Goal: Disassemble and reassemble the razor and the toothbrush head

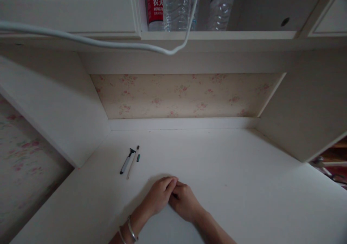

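Note:
My left hand (160,194), with silver bangles (131,229) on its wrist, rests on the white desk, closed. Against it lies my right hand (187,202), also closed, its fingers touching those of the left. The two hands are clasped at the fingertips, and no object shows between them. To the left of them, a razor (126,162) with a grey and black handle lies at a slant. Beside it is a toothbrush (132,163) with a pale handle and dark head. A small dark green piece (138,158) of unclear kind lies right of the toothbrush.
The white desk (244,186) has side panels (300,103) left and right. Overhead, a shelf (244,35) holds several plastic bottles (176,9). A white cable (108,43) hangs across the upper view. Floral wallpaper (176,96) covers the back.

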Available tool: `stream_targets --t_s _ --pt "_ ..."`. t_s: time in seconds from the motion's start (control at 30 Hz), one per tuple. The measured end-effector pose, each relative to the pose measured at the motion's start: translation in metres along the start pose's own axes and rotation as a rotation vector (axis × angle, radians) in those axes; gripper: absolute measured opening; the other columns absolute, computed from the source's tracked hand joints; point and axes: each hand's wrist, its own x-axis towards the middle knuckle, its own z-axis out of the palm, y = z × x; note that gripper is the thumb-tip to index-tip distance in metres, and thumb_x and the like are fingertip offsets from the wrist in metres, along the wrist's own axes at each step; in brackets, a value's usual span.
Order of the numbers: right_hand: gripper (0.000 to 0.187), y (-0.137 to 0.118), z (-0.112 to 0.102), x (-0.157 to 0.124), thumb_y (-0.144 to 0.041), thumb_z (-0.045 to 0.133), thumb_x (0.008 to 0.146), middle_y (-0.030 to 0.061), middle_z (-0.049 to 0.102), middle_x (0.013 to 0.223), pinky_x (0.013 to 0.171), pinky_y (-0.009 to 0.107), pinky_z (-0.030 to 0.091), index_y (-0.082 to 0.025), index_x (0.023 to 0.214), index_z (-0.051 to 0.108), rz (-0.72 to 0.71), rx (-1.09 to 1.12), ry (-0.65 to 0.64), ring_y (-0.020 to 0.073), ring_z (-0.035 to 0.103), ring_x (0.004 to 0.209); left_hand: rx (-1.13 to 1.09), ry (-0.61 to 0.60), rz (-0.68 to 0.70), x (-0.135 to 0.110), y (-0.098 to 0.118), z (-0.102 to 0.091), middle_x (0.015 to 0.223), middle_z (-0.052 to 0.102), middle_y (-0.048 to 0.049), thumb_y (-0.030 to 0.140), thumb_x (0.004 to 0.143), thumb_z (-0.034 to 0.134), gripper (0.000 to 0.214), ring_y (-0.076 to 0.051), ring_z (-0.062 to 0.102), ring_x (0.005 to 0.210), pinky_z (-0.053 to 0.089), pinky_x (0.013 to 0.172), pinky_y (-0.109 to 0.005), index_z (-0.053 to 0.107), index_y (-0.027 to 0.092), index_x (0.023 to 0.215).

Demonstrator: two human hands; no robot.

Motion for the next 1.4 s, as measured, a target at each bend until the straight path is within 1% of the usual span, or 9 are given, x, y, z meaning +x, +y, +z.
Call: stream_targets --t_s 0.13,0.4,0.6,0.87,1.2,1.4 --pt "0.031 -0.0009 -0.0007 -0.0005 -0.003 0.048 0.075 0.0041 0.069 0.092 0.077 0.023 0.048 -0.021 0.084 0.071 0.000 -0.006 -0.009 0.0157 0.063 0.085 0.006 0.011 -0.008 0.0005 -0.0008 0.0006 0.107 0.070 -0.0046 0.042 0.093 0.033 0.041 -0.017 0.062 0.101 0.045 0.093 -0.029 0.065 0.024 0.112" --pt "0.034 -0.0010 -0.0006 0.0002 -0.001 0.048 0.073 0.0051 0.068 0.097 0.083 0.024 0.046 -0.020 0.089 0.071 -0.023 0.003 -0.015 0.0159 0.062 0.092 -0.012 0.000 0.000 -0.0004 0.0006 0.0002 0.108 0.069 -0.0049 0.043 0.093 0.033 0.043 -0.017 0.061 0.102 0.044 0.094 -0.029 0.065 0.022 0.111" --pt "0.032 0.0010 0.0003 -0.0007 -0.002 0.048 0.074 0.0046 0.068 0.096 0.082 0.025 0.047 -0.021 0.087 0.071 -0.009 -0.003 -0.018 0.0161 0.063 0.090 0.001 -0.002 -0.007 -0.0007 0.0007 -0.0001 0.108 0.069 -0.0049 0.044 0.093 0.033 0.042 -0.017 0.061 0.102 0.043 0.095 -0.030 0.065 0.023 0.111" --pt "0.031 -0.0002 -0.0007 -0.0003 -0.001 0.048 0.074 0.0053 0.068 0.096 0.081 0.024 0.047 -0.019 0.087 0.070 -0.017 -0.007 -0.012 0.0160 0.063 0.090 0.005 -0.001 -0.003 -0.0001 0.0011 -0.0007 0.107 0.069 -0.0051 0.042 0.093 0.033 0.041 -0.017 0.061 0.101 0.044 0.093 -0.029 0.066 0.023 0.108" --pt "0.030 0.0010 0.0000 -0.0006 -0.002 0.048 0.074 0.0047 0.068 0.095 0.081 0.023 0.047 -0.019 0.085 0.070 -0.010 0.008 -0.011 0.0158 0.063 0.089 -0.006 0.005 -0.002 0.0003 -0.0024 0.0013 0.108 0.069 -0.0041 0.043 0.093 0.034 0.041 -0.017 0.061 0.102 0.044 0.094 -0.029 0.065 0.023 0.111" --pt "0.030 0.0020 0.0006 0.0002 -0.002 0.049 0.074 0.0047 0.068 0.095 0.082 0.024 0.047 -0.020 0.086 0.070 -0.034 0.011 -0.007 0.0158 0.062 0.089 -0.003 -0.005 -0.001 0.0003 -0.0019 0.0015 0.107 0.070 -0.0046 0.043 0.093 0.034 0.041 -0.017 0.061 0.100 0.044 0.093 -0.029 0.066 0.023 0.110"
